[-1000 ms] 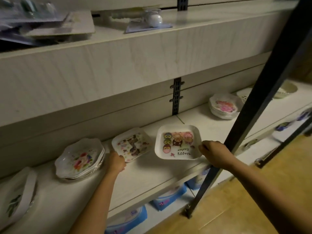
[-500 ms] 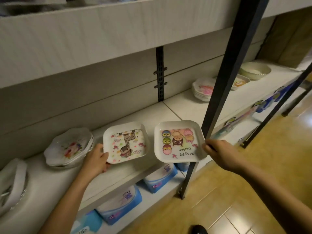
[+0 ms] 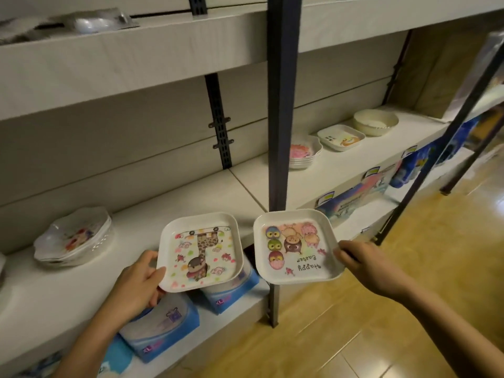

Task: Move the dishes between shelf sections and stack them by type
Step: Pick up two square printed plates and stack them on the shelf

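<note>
Lifted clear of white shelf [image 3: 341,170] since a second ago: square white giraffe-print plastic plate [image 3: 201,253] pinched by left hand [image 3: 136,282], Easter-owl plate [image 3: 296,246] by right hand [image 3: 365,261], near front post. Likely light, stiff, slick; best gripped at rims.

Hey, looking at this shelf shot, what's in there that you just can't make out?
All in the head view:
- Pink flower plate stack: left part hidden behind the dark upright post.
- Items on the top shelf: blurred, cut off by the upper edge.
- Blue packages below: partly covered by the shelf board and the left hand.
- Right hand fingers under the Easter plate: hidden by the plate.
</note>
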`<state>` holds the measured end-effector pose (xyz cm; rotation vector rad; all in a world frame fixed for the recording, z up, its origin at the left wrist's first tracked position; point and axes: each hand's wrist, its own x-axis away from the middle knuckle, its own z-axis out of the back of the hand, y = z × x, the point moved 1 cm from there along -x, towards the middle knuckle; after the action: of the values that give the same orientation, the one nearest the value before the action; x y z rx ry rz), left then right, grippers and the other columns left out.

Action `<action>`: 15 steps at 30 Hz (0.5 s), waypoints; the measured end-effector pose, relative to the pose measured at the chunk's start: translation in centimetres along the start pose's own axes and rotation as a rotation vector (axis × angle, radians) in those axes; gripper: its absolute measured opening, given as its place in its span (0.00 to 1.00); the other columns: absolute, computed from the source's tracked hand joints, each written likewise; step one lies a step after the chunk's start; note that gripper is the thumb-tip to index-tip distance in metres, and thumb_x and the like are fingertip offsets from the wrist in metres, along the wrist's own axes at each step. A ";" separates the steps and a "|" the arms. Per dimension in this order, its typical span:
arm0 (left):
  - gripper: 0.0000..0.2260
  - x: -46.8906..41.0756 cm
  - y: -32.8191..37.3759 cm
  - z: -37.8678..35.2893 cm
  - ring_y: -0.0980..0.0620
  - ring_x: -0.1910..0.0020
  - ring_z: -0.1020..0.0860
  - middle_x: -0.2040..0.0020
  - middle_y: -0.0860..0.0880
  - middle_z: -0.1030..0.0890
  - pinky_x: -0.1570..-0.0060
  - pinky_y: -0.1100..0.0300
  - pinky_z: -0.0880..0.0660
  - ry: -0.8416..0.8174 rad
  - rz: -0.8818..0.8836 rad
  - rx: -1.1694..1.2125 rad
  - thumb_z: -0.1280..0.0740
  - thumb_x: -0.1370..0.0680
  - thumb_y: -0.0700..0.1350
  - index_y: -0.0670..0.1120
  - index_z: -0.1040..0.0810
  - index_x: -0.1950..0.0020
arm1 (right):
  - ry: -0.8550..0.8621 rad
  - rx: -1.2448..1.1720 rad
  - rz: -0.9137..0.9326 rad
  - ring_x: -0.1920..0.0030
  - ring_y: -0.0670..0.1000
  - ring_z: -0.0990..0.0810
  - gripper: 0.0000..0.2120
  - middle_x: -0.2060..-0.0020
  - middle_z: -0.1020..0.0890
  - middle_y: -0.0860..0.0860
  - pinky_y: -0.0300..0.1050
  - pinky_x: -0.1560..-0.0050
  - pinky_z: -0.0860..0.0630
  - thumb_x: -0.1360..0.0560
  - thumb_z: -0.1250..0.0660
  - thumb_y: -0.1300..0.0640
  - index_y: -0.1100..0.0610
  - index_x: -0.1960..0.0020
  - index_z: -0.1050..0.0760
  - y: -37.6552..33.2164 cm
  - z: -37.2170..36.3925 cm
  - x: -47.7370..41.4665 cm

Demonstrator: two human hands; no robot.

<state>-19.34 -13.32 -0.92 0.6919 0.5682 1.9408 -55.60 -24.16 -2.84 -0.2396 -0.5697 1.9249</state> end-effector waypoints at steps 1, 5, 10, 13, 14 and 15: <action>0.09 0.6 0.8 -0.8 0.50 0.74 0.26 0.71 0.42 0.20 0.71 0.61 0.30 -0.003 0.002 0.002 0.41 0.20 0.40 0.43 0.29 0.40 | -0.005 -0.002 -0.002 0.70 0.51 0.31 0.16 0.73 0.31 0.49 0.43 0.67 0.37 0.21 0.43 0.55 0.53 0.68 0.36 1.1 0.6 0.3; 0.09 2.6 4.0 -4.5 0.50 0.74 0.25 0.72 0.44 0.22 0.70 0.61 0.29 0.008 0.012 0.006 0.42 0.20 0.40 0.43 0.30 0.41 | -0.007 -0.005 -0.002 0.71 0.48 0.31 0.16 0.73 0.30 0.47 0.42 0.67 0.37 0.21 0.42 0.55 0.52 0.68 0.34 5.3 3.2 1.7; 0.08 4.1 8.5 -9.7 0.49 0.72 0.24 0.71 0.45 0.21 0.69 0.57 0.27 0.023 0.003 0.027 0.42 0.20 0.41 0.45 0.30 0.41 | 0.004 -0.037 -0.034 0.64 0.55 0.24 0.14 0.67 0.22 0.53 0.51 0.60 0.29 0.21 0.43 0.55 0.60 0.60 0.25 10.6 6.2 2.9; 0.08 4.0 11.4 -12.8 0.44 0.69 0.21 0.69 0.43 0.21 0.66 0.52 0.24 0.011 -0.010 0.022 0.42 0.20 0.41 0.46 0.30 0.42 | 0.011 -0.029 -0.067 0.64 0.54 0.24 0.14 0.65 0.21 0.54 0.47 0.62 0.29 0.20 0.43 0.55 0.61 0.57 0.23 13.4 8.1 3.7; 0.08 3.9 12.4 -13.8 0.45 0.69 0.22 0.68 0.42 0.20 0.68 0.55 0.25 0.004 -0.014 0.034 0.42 0.20 0.41 0.45 0.30 0.41 | 0.020 -0.025 -0.079 0.65 0.53 0.25 0.15 0.65 0.21 0.54 0.45 0.64 0.31 0.20 0.44 0.56 0.63 0.56 0.23 14.3 8.7 3.9; 0.09 3.7 13.3 -14.7 0.48 0.71 0.24 0.66 0.40 0.20 0.71 0.59 0.27 -0.007 -0.019 0.048 0.43 0.20 0.41 0.45 0.30 0.41 | 0.030 -0.022 -0.090 0.65 0.53 0.25 0.15 0.65 0.21 0.56 0.45 0.64 0.32 0.20 0.44 0.56 0.64 0.55 0.23 15.2 9.3 4.1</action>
<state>-39.08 -17.16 -2.31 0.7209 0.6173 1.9116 -73.49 -27.98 -1.90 -0.2518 -0.5724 1.8262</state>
